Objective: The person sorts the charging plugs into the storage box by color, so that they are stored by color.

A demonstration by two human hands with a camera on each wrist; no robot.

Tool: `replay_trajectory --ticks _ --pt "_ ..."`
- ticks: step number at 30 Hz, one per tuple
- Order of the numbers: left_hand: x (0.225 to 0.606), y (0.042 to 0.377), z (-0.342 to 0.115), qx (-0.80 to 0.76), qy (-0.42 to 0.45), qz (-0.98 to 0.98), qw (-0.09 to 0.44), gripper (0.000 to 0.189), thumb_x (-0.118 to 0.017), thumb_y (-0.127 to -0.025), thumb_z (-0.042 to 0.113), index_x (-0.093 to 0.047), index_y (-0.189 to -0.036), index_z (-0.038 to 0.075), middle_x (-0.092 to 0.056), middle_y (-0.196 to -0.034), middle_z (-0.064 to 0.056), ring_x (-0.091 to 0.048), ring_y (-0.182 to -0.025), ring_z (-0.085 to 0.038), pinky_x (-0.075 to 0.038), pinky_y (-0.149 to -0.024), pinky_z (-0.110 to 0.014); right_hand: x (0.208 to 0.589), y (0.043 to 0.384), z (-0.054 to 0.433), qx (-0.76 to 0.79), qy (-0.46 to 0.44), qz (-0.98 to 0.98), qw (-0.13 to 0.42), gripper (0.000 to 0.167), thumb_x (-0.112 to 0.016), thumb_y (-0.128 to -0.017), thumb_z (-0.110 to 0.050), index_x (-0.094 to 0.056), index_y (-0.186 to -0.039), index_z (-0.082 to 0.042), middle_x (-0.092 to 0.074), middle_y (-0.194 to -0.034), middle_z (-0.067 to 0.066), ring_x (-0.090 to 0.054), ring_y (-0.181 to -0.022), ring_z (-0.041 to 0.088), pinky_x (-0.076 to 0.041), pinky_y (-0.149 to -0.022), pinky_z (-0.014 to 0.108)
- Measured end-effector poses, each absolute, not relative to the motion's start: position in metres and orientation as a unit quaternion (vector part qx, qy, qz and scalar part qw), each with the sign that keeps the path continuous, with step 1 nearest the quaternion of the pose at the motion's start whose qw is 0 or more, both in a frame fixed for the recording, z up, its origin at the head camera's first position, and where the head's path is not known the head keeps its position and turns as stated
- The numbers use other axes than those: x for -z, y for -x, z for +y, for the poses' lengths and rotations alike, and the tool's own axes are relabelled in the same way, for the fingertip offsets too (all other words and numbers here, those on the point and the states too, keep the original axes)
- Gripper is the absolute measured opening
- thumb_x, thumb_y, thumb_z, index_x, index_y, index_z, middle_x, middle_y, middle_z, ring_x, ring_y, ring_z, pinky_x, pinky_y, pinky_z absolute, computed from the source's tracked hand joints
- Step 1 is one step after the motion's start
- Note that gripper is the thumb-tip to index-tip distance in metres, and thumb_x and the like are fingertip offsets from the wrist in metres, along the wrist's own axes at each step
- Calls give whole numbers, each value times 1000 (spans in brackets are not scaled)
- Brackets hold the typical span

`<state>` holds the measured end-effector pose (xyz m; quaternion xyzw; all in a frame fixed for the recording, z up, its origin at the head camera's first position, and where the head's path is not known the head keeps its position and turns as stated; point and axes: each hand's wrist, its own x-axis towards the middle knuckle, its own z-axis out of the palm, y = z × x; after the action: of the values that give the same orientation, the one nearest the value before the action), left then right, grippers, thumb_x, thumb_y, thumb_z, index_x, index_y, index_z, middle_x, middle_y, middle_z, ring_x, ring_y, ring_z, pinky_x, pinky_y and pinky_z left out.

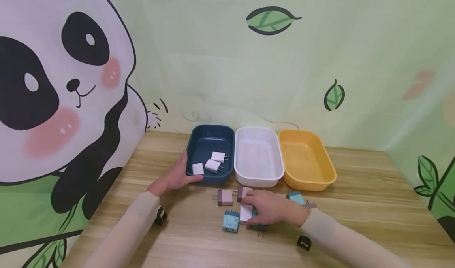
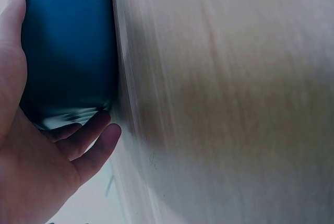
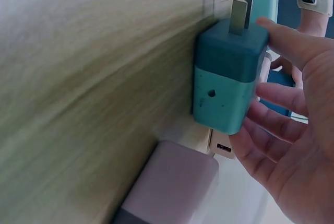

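At the left, my left hand [image 1: 179,174] grips the near-left corner of a dark blue tray [image 1: 192,141], thumb at the near rim and fingers along the outer side. Inside it lie three white plug chargers [image 1: 213,165]. My right hand [image 1: 271,208] reaches over the table, thumb and index finger at opposite ends of another white charger [image 1: 246,213]. Partly hidden beneath this hand is a teal charger [image 3: 222,96], its prongs showing in the right wrist view. Beside the fingers are a pink charger [image 1: 225,197], a second pink one [image 1: 243,193] and a light blue charger [image 1: 231,221].
A white tray [image 1: 259,179] and a yellow tray [image 1: 310,185] stand in a row right of the blue one. Near the right wrist lie another blue charger [image 1: 296,197] and a partly hidden pinkish one [image 1: 310,205]. A printed panda wall covering [image 1: 199,74] rises behind the wooden table [image 1: 199,240].
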<state>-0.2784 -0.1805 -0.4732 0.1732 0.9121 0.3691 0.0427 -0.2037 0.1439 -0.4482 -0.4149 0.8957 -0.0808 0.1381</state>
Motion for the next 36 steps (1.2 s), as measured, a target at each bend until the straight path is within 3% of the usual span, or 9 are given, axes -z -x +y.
replay_trajectory --ticks 12,27,36 --pt "472 278 -181 -355 -169 918 54 119 -75 -78 45 9 -148 -1 -5 -154 -24 -17 -139 -37 -20 -109 -52 452 205 142 74 416 896 136 63 -73 -76 -53 -62 -123 -12 -55 -105 -6 -50 -84 3 -48 -77 22" --pt "473 279 -181 -359 -174 916 45 116 -76 -78 43 6 -149 1 -7 -155 -23 -19 -138 -36 -20 -109 -53 451 204 146 120 419 888 144 56 -73 -79 -46 -62 -123 -14 -55 -109 -7 -50 -88 3 -47 -79 21" --pt "473 279 -181 -348 -167 921 51 118 -75 -78 47 7 -149 1 -8 -155 -22 -21 -138 -36 -22 -109 -51 440 206 148 152 425 885 115 55 -75 -78 -43 -63 -123 -14 -55 -112 -6 -52 -93 7 -47 -84 23"
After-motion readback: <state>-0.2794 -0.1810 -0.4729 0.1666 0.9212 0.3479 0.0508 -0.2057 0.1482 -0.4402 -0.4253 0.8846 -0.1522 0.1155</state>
